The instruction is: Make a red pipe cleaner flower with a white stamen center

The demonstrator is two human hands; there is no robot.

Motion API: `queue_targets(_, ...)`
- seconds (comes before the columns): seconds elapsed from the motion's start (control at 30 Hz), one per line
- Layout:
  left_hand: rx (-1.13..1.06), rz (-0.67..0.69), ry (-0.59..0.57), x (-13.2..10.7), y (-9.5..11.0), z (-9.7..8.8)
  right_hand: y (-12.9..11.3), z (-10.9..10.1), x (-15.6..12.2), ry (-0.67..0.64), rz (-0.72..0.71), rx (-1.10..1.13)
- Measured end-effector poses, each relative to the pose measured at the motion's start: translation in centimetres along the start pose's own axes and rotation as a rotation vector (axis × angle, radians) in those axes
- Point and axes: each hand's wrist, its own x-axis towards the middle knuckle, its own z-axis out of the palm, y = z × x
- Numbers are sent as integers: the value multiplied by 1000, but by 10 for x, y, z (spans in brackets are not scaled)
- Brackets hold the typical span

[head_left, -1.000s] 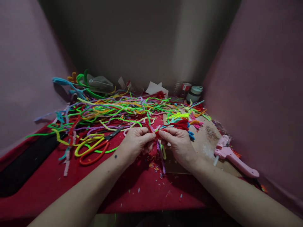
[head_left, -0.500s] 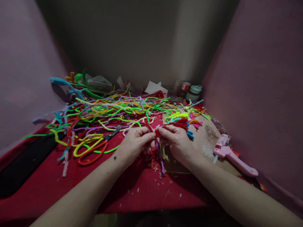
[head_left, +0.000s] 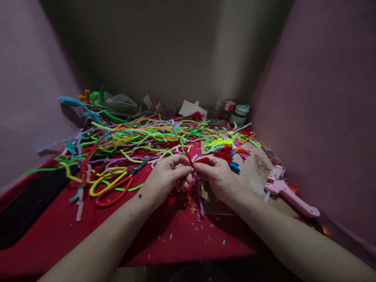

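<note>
Left hand [head_left: 165, 175] and right hand [head_left: 221, 177], fingers [head_left: 182, 171] pinched on a red pipe cleaner [head_left: 203, 160], apparently shape it, any next bend likely needing steadiness.

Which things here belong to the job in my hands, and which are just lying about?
Job:
- red pipe cleaner, pinched by left hand and right hand
- probably pipe cleaner pile, scissors, glue gun

Seemingly lying about:
- lidded cup
- white paper
</note>
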Motion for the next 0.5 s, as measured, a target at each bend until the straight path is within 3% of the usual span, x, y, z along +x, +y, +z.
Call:
queue_targets(0.23, 136, -3, 25, 0, 3, 1, 3, -2, -1, -136, -9, -55)
queue_targets(0.4, 61, -42, 23, 2, 0, -1, 3, -5, 0, -60, -1, -6)
queue_targets(0.5, 10, -61, 25, 3, -2, -1, 1, -2, -2, -91, 17, 16)
